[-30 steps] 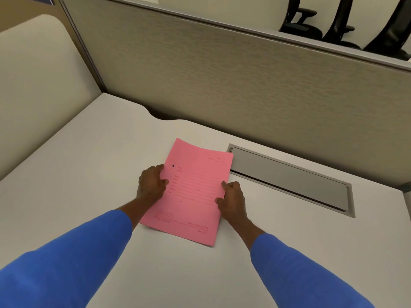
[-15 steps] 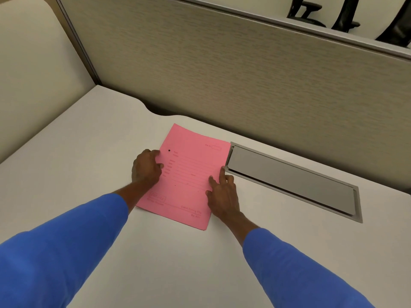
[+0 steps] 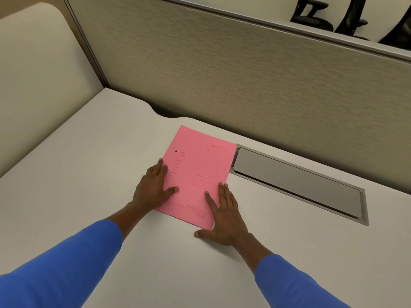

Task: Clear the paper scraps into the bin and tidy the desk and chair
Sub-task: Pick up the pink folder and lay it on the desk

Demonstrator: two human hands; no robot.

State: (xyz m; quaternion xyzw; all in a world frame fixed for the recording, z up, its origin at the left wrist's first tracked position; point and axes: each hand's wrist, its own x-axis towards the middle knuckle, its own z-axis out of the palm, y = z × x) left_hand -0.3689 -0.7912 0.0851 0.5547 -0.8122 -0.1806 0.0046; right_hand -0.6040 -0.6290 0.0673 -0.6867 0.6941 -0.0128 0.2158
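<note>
A pink file folder (image 3: pixel 198 167) with printed lines lies flat on the white desk (image 3: pixel 89 174), near its back edge. My left hand (image 3: pixel 153 187) rests flat on the folder's left edge, fingers spread, thumb on the pink cover. Along the folder's right edge and lower right corner lies my right hand (image 3: pixel 224 215), palm down with the fingers apart, holding nothing. Both sleeves are blue. No paper scraps, bin or chair of mine show in this view.
A grey cable hatch (image 3: pixel 295 181) is set into the desk just right of the folder. A beige partition (image 3: pixel 222 70) runs behind the desk, a rounded cream panel (image 3: pixel 33 74) stands at the left. Black office chairs (image 3: pixel 315 16) show beyond the partition.
Both hands went from curled grips on the folder's side edges to lying flat with fingers spread. The folder now lies flat, its right edge beside the hatch.
</note>
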